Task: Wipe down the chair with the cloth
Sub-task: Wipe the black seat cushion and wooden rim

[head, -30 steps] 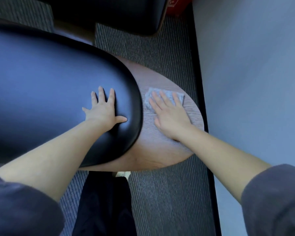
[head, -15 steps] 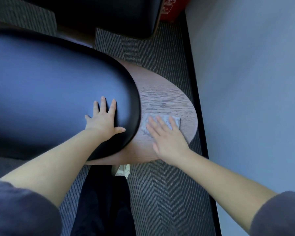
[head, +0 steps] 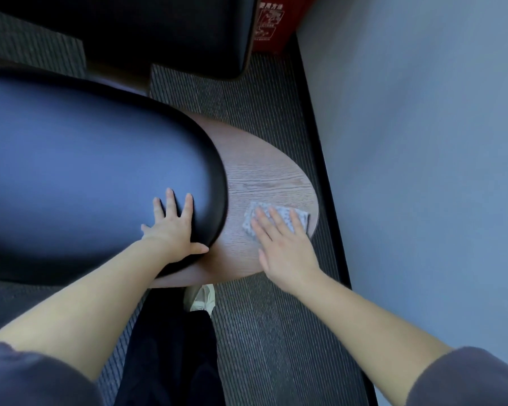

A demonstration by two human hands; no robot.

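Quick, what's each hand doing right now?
Left hand: open, resting flat on the chair's black cushion.
Right hand: open, straight fingers pressing the cloth onto the wooden panel.

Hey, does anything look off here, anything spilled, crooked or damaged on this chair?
Nothing stands out. The cloth lies flat under the right hand on the chair's wooden ledge, the left hand rests flat on the black cushion, and no spill, tear or stain shows on either surface.

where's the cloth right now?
Head view: the cloth lies flat under the right hand on the wooden chair surface, right of the black cushion, near the rim facing the wall.
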